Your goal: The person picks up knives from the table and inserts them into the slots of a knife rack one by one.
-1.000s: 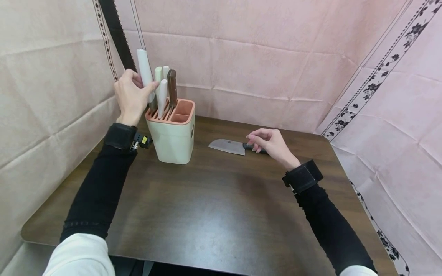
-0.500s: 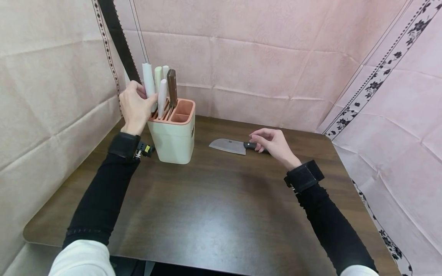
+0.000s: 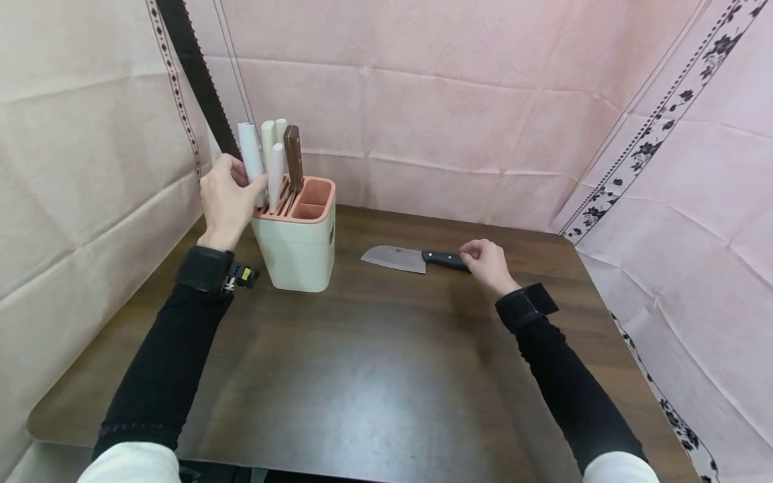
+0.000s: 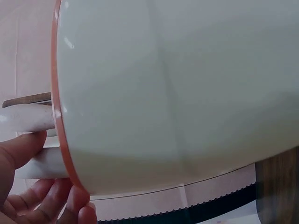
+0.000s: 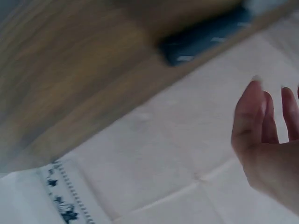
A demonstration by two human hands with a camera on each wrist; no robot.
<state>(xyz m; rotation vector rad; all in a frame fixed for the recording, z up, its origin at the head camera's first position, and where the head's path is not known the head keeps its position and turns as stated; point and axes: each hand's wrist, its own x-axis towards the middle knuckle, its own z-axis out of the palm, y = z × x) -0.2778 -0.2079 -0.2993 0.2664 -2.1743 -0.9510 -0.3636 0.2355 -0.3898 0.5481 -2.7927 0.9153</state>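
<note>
My left hand (image 3: 225, 201) pinches a thick white knife handle (image 3: 249, 147) between thumb and fingers, low down near the rim of the knife block (image 3: 296, 255). That knife stands in a slot at the block's left side; its blade is hidden inside. In the left wrist view, the fingers (image 4: 53, 198) reach the block's orange rim (image 4: 58, 107). A cleaver (image 3: 395, 257) with a black handle (image 3: 445, 260) lies flat on the table. Beside the handle's end hovers my right hand (image 3: 488, 267), fingers loosely bent, nothing in it.
Other knives stand in the block, among them one with a brown wooden handle (image 3: 293, 157) and a slim white one (image 3: 276, 174). Two wider compartments (image 3: 315, 194) lie at its right. Pale cloth (image 3: 423, 134) hangs behind and beside the brown table (image 3: 338, 376).
My left hand has moved down, and the white-handled knife has sunk into its slot. My right hand has drawn right, away from over the cleaver's handle, which shows more fully now.
</note>
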